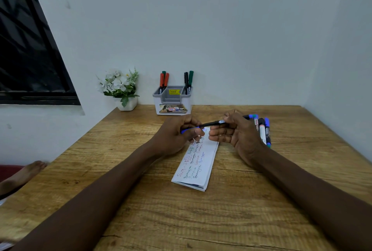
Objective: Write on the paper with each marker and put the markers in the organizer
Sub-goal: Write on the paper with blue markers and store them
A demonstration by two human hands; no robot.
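A folded white paper [201, 168] with coloured handwriting lies on the wooden table [221, 220]. Above its far end, my right hand [237, 132] grips the black barrel of a blue marker [214, 123]. My left hand [179, 131] pinches the marker's blue cap [188, 130] at the barrel's left end. Whether the cap is on or off cannot be told. Several loose markers [262, 129] lie in a pile just right of my right hand. The grey-and-white organizer [172, 101] stands at the back by the wall, holding red and green markers [164, 81] on its left and black and green markers [188, 80] on its right.
A small white pot of artificial white flowers [120, 89] stands left of the organizer at the table's back corner. A dark window [30, 49] fills the left wall. A person's bare foot [22, 176] shows beyond the table's left edge.
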